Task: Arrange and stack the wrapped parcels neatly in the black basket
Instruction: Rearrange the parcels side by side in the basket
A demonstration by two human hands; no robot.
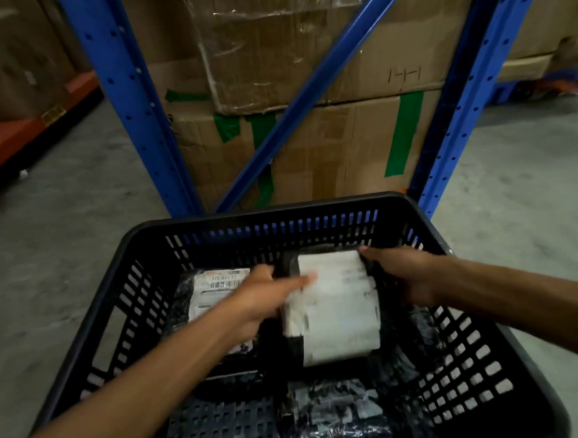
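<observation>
Black slatted plastic basket (486,369), on grey floor. Contents: black-wrapped parcel with white barcode label (217,287), printed "310 BA1 17", far left; black-wrapped parcel with long white label (337,310), long axis front to back, clasped at its sides by left hand (262,298) and right hand (402,272), forearms extended.

Black slotted basket (471,353). Black-wrapped parcels (343,415) with white labels (340,310). Blue rack (127,93), brown boxes (343,141) with green tape (404,134).
</observation>
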